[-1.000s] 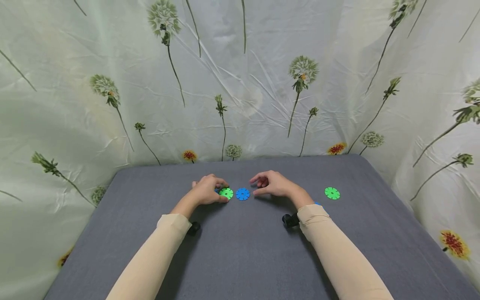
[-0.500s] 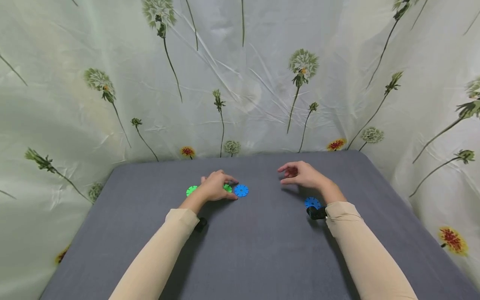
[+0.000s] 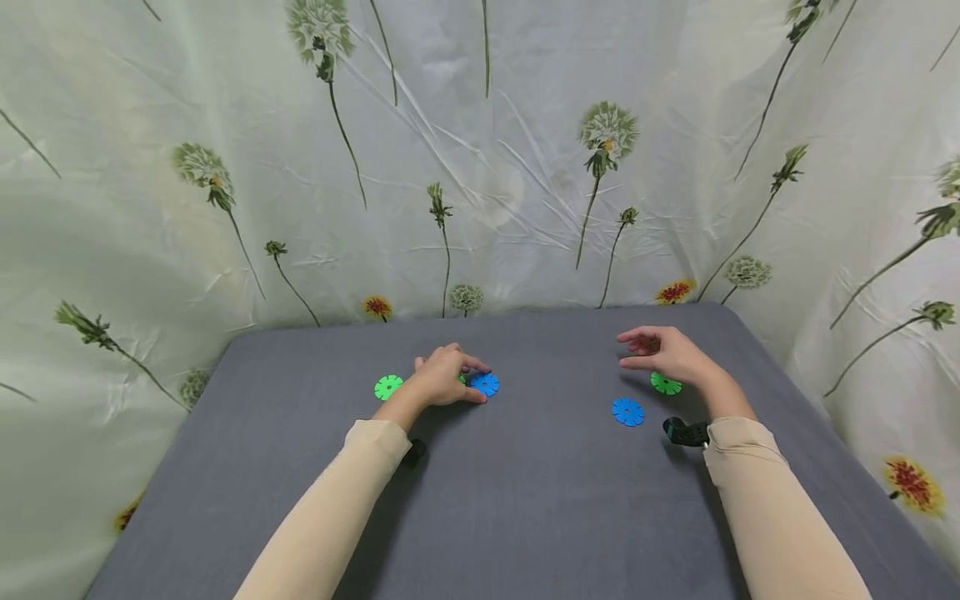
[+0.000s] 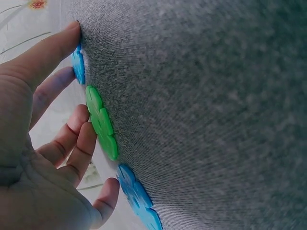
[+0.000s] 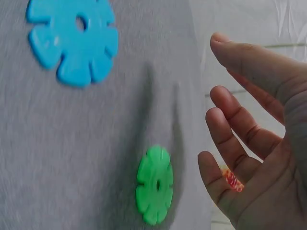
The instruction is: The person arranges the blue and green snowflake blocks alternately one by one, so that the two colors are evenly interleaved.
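In the head view my left hand (image 3: 438, 379) reaches over a row of flat plastic snowflake discs, with slotted rims and small centre holes. Its thumb and index finger pinch the opposite edges of the row's right-hand blue disc (image 3: 485, 384) (image 4: 77, 64), which lies on the cloth. Beneath the palm are a green disc (image 4: 101, 122) and another blue disc (image 4: 139, 199), mostly hidden from the head camera. My right hand (image 3: 671, 354) (image 5: 259, 139) hovers with loosely bent fingers, holding nothing. Just under it lies a green disc (image 3: 666, 385) (image 5: 155, 187), with a blue disc (image 3: 627, 412) (image 5: 74, 40) nearer the body.
A further green disc (image 3: 388, 387) forms the left end of the row. Grey cloth (image 3: 540, 500) covers the table, and a pale curtain with printed dandelions (image 3: 510, 167) hangs behind its far edge. Both wrists carry small black cameras (image 3: 684, 432).
My left hand has shifted right from the green disc to the blue disc beside it. My right hand has swung right, from near that blue disc to above the separate green disc.
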Available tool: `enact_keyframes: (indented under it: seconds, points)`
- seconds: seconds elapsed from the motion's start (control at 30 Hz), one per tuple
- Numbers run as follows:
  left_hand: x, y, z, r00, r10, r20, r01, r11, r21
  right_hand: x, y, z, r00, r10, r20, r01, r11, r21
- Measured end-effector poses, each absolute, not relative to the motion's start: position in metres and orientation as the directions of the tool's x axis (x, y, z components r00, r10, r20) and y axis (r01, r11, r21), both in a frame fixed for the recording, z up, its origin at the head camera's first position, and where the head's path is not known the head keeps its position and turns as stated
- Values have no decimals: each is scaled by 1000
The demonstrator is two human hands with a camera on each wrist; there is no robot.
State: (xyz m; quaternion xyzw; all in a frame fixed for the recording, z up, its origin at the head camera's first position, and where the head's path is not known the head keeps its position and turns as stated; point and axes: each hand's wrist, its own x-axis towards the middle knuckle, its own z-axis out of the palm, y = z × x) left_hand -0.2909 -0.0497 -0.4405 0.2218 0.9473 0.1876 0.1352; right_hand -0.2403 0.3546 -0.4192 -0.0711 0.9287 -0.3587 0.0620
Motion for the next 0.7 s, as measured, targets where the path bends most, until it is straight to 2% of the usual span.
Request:
enact_keyframes:
  seconds: [0.7]
  points:
    - [-293,-48,-441,-878,435,-198,320,843,433,-219,402,-432,-988,-89,-128,12,777,-630]
